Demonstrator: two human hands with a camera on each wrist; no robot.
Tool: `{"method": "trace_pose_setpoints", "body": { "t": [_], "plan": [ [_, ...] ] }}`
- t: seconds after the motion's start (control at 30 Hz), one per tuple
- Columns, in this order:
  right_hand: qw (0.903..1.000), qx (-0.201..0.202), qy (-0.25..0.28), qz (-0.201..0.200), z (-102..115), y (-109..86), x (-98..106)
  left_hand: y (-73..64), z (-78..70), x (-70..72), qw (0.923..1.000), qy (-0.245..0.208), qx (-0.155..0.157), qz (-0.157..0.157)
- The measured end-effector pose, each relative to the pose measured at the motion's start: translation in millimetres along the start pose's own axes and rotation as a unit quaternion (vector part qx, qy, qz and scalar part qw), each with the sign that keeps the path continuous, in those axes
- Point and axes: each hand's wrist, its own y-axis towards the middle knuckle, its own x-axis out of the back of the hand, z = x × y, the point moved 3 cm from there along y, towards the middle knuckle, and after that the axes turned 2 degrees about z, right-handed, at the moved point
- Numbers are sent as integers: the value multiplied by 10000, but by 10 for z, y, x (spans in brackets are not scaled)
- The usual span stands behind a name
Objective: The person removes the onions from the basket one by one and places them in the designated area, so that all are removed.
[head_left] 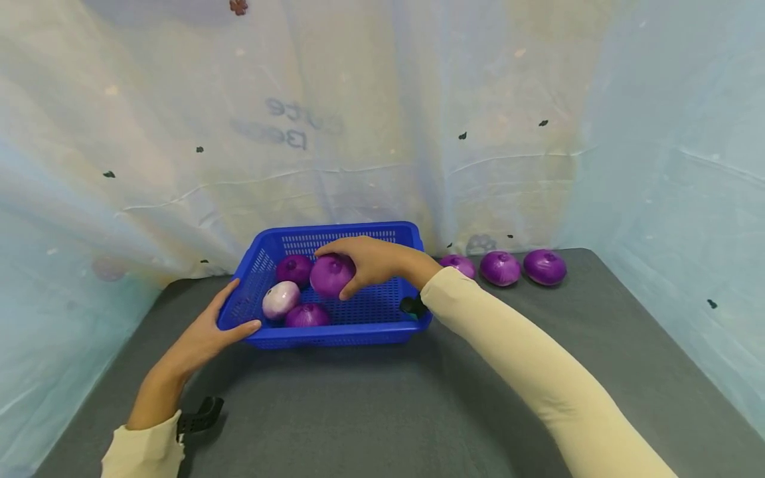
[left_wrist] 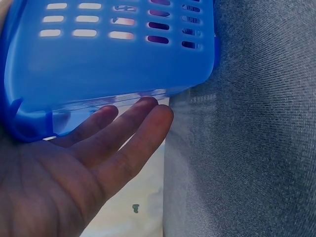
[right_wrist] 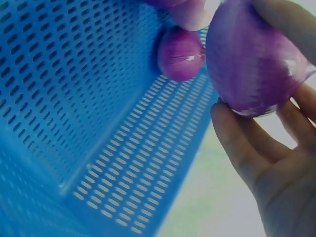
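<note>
My right hand [head_left: 364, 259] grips a purple onion [head_left: 331, 276] above the blue plastic basket [head_left: 335, 335], its thumb and fingers around the sides. In the right wrist view the held onion [right_wrist: 252, 59] fills the space between thumb and fingertips. Two purple onions [head_left: 293, 270] and a pale pinkish-white onion [head_left: 281, 300] lie in the left part of the basket. My left hand [head_left: 206, 335] rests at the basket's near left corner, thumb along the front rim. In the left wrist view its fingers [left_wrist: 136, 143] stretch out nearly straight beside the basket's outer wall.
Three more purple onions [head_left: 500, 268] sit in a row on the dark grey table [head_left: 358, 411], right of the basket; my right forearm partly covers the nearest. Pale patterned cloth [head_left: 382, 133] hangs behind the table and along both sides.
</note>
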Motion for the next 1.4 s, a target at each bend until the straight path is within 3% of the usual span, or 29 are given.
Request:
{"method": "trace_pose_setpoints", "body": {
  "t": [0.67,0.93,1.4],
  "plan": [
    [9976,238,-226,-615,78,-735,120,42,41,6,9998,132,151,71],
    [9949,206,19,-992,-27,-1106,64,25,45,30,9999,-167,-5,20],
    [9890,-98,196,-1464,-183,-1705,-139,18,33,36,9999,-139,35,36]
  ]
}}
